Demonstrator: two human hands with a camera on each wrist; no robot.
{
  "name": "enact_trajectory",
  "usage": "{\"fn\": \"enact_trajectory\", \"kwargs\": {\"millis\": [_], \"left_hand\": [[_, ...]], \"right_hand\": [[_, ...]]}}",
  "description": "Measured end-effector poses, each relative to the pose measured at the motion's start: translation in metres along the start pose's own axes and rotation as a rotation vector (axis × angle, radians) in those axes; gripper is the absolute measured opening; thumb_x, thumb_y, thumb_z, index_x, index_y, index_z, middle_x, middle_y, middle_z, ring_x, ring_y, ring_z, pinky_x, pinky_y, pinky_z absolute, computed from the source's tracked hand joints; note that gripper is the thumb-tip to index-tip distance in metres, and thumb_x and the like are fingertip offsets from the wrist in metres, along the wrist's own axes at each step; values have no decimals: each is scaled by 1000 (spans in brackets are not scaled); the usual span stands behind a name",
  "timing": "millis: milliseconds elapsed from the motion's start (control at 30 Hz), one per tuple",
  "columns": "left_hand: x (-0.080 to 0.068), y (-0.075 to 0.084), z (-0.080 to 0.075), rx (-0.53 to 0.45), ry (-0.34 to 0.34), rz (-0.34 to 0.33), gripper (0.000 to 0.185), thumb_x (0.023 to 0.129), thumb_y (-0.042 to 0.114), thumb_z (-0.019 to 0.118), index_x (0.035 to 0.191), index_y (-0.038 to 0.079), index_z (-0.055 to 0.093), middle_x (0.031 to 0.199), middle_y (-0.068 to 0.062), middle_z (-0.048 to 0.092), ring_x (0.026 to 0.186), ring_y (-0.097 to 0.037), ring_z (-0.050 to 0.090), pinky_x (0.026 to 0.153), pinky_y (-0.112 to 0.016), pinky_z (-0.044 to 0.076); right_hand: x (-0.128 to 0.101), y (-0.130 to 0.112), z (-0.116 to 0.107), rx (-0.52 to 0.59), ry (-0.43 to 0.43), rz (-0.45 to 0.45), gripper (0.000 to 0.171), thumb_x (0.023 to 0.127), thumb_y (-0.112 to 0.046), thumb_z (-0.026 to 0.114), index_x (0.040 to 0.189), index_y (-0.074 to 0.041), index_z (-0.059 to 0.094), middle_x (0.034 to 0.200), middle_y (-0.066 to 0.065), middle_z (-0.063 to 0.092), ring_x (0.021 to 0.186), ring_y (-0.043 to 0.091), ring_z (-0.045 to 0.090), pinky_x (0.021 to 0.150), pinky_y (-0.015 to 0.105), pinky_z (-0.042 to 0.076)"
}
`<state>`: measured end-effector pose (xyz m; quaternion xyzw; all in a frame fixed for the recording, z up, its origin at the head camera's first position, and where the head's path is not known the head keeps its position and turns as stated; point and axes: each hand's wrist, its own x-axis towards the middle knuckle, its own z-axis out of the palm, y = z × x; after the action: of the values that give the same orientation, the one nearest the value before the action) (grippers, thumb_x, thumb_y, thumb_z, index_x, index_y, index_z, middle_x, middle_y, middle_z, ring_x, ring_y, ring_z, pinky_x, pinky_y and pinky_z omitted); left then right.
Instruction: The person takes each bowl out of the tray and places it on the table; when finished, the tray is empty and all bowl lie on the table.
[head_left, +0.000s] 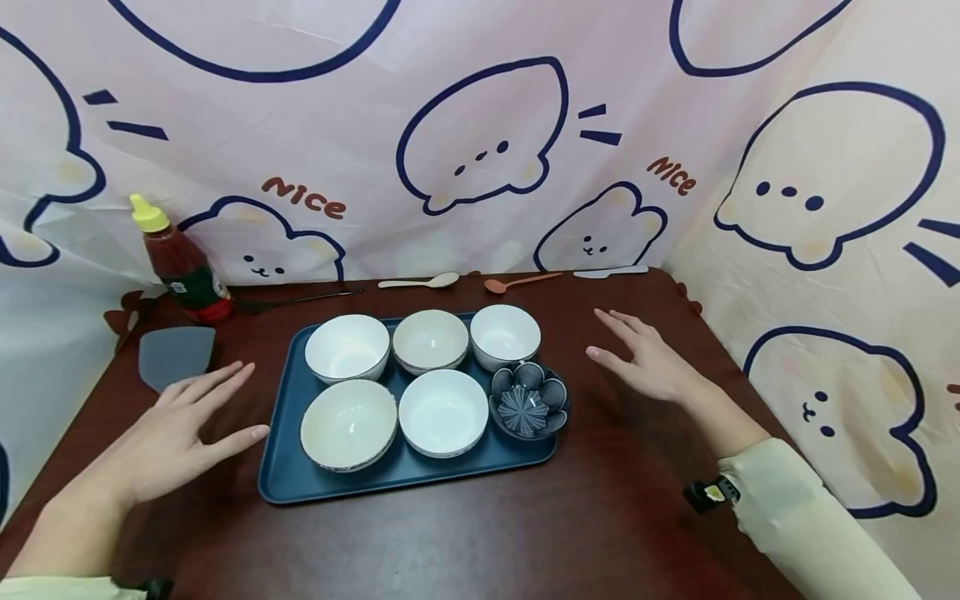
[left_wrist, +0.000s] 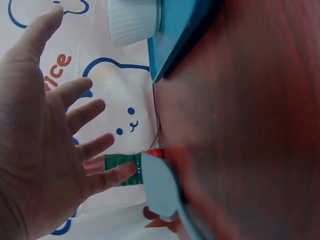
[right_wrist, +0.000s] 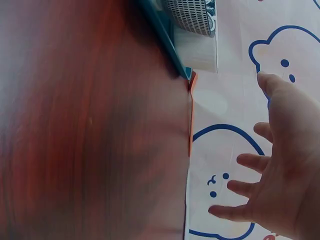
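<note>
A dark blue tray point(head_left: 281, 467) lies on the brown table and holds several white bowls point(head_left: 348, 347) plus a blue flower-shaped dish point(head_left: 528, 399). My left hand point(head_left: 197, 421) hovers just left of the tray with its fingers straight and spread, holding nothing. In the left wrist view the left hand point(left_wrist: 45, 145) is open, with the tray's edge point(left_wrist: 172, 35) beyond it. Right of the tray, my right hand point(head_left: 645, 354) is open too, fingers stretched toward the back. The right wrist view shows that hand point(right_wrist: 280, 185) spread above the table beside the tray's corner point(right_wrist: 167, 42).
A red sauce bottle point(head_left: 180, 267) with a yellow cap stands at the back left, with a grey spatula point(head_left: 176, 354) in front of it. A white spoon point(head_left: 422, 282), an orange spoon point(head_left: 517, 282) and dark chopsticks point(head_left: 300, 299) lie along the back edge. Patterned cloth walls enclose the table.
</note>
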<state>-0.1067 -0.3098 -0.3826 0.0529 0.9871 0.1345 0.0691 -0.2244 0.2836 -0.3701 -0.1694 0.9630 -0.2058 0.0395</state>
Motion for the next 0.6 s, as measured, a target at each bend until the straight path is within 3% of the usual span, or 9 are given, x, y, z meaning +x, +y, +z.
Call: {"fn": "enact_trajectory", "kwargs": {"millis": [200,300,367,500,600], "left_hand": [[-2,0,12,-109,12,31,94,87,63,64,160,20,24,149,-28,32,126,-52,27,82,-76,43],[-3,1,15,-217,20,49,91,87,55,70,159,18,27,142,-24,38,122,-47,37,80,-65,52],[-2,2,16,-277,14,52,91,88,52,71,159,17,27,136,-22,41,116,-42,45,76,-50,57],[1,2,20,-343,-14,34,91,89,49,72,159,14,26,126,-18,45,105,-29,53,69,-27,54],[3,2,22,-366,-26,24,89,90,49,71,158,11,27,120,-15,49,100,-24,52,68,-23,51]], "right_hand": [[14,-2,7,169,-14,-22,70,99,-54,54,158,-26,30,158,13,34,140,37,40,106,62,41],[21,-5,12,234,-31,-24,67,99,-52,55,156,-26,34,157,10,39,134,35,49,104,58,45],[26,-6,15,267,-37,-24,64,98,-52,56,154,-27,37,156,8,42,130,33,54,101,55,48],[34,-9,21,335,-60,-38,59,99,-47,58,151,-26,43,151,10,48,122,30,58,94,48,53],[39,-11,25,406,-87,-42,57,99,-42,60,151,-25,44,148,15,51,117,31,60,90,46,56]]}}
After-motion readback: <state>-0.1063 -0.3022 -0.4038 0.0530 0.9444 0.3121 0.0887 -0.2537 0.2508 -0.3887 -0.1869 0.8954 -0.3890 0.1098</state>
